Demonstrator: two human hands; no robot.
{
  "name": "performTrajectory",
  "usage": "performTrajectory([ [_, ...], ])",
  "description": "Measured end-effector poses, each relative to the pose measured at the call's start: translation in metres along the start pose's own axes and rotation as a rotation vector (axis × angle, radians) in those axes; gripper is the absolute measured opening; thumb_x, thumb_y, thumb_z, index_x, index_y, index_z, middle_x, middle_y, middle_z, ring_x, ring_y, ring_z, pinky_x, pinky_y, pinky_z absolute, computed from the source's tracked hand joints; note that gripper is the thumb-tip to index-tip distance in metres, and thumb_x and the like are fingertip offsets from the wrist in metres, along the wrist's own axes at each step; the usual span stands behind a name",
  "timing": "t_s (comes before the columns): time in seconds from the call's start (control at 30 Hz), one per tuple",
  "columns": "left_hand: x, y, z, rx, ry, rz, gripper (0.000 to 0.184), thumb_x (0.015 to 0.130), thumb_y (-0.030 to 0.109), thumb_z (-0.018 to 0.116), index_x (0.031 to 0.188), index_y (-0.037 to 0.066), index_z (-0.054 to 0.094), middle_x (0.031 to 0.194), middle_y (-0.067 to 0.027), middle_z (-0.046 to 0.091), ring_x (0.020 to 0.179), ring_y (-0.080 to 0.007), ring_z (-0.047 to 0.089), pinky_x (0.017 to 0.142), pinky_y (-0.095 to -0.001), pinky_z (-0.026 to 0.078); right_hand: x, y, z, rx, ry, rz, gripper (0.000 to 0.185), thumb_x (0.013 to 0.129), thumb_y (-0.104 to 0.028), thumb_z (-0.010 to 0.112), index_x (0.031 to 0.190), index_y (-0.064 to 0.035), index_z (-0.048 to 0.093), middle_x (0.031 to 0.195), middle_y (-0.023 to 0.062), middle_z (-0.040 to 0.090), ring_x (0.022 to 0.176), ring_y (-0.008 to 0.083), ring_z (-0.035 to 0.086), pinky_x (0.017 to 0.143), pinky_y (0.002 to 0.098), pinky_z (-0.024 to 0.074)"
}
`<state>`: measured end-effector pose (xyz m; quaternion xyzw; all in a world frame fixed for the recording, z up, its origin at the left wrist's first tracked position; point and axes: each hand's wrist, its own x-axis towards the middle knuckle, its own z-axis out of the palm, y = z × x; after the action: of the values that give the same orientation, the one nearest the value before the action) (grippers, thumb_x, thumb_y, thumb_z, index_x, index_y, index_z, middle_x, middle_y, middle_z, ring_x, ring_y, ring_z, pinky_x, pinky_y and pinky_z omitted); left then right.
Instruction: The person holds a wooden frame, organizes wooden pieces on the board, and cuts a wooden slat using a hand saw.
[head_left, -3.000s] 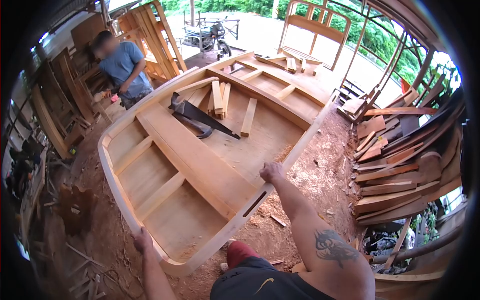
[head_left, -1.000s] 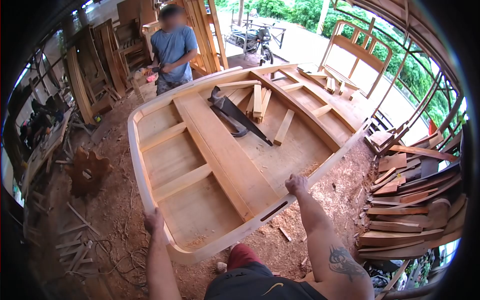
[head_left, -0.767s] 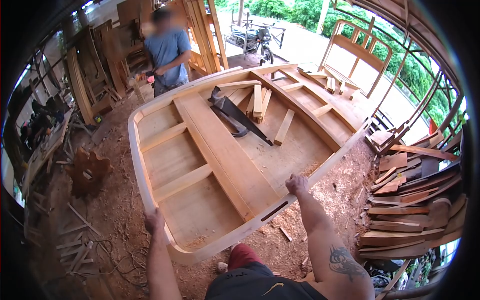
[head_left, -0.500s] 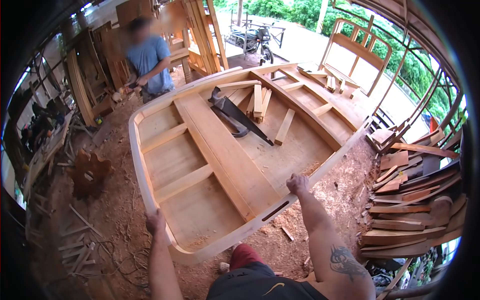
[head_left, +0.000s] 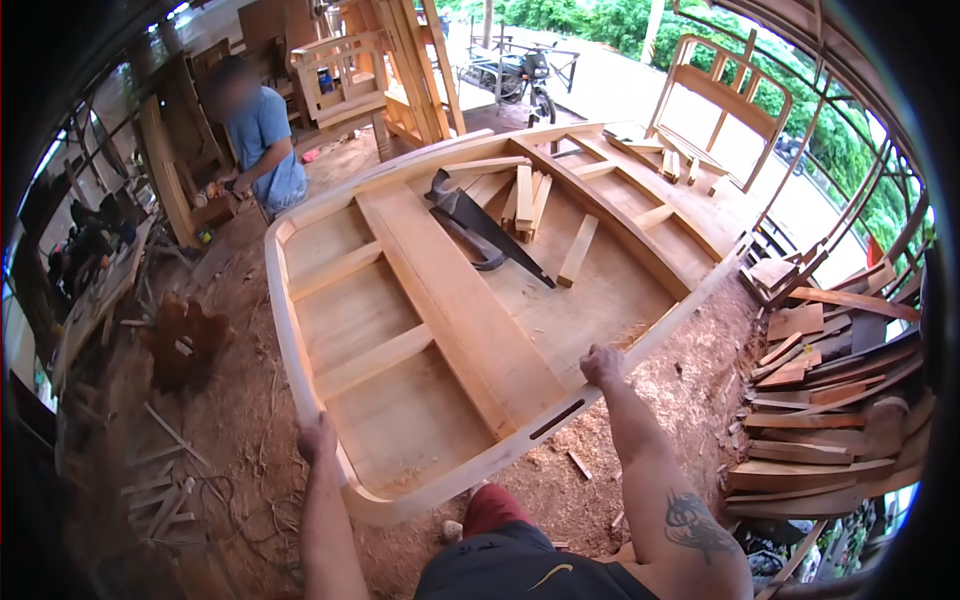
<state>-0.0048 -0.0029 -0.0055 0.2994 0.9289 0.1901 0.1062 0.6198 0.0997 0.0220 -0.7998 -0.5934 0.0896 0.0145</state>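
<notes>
A large wooden frame panel (head_left: 450, 316) with rounded corners and inner crosspieces lies in front of me. My left hand (head_left: 318, 438) is closed around its outer rail near the near left corner. On the near rail, just right of a dark slot (head_left: 557, 419), my right hand (head_left: 602, 368) grips the edge with its fingers curled over. Inside the panel rest a handsaw (head_left: 492, 236), several short wood strips (head_left: 530, 203) in a pile, and one loose wood block (head_left: 578, 250). Neither hand touches the saw or the blocks.
A co-worker in a blue shirt (head_left: 262, 140) stands at the far left. Stacked wood offcuts (head_left: 810, 420) lie along the right side. A motorcycle (head_left: 515, 75) and a wooden headboard (head_left: 722, 105) stand at the back. Wood shavings (head_left: 690, 380) cover the ground.
The view has shifted slightly, so the panel sits a little farther right in it. The co-worker has moved left and turned. Both my hands keep their places on the panel.
</notes>
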Motion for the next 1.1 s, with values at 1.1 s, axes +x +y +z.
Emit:
performTrajectory([
  [1.1, -0.006, 0.006, -0.005, 0.034, 0.009, 0.012, 0.067, 0.092, 0.053, 0.056, 0.127, -0.004, 0.049, 0.103, -0.0336, 0.071, 0.096, -0.0504, 0.072, 0.087, -0.057, 0.058, -0.002, -0.001, 0.001, 0.024, 0.066, -0.008, 0.034, 0.087, -0.033, 0.056, 0.101, -0.012, 0.079, 0.107, 0.0186, 0.076, 0.11, 0.0333, 0.069, 0.103, 0.0431, 0.0455],
])
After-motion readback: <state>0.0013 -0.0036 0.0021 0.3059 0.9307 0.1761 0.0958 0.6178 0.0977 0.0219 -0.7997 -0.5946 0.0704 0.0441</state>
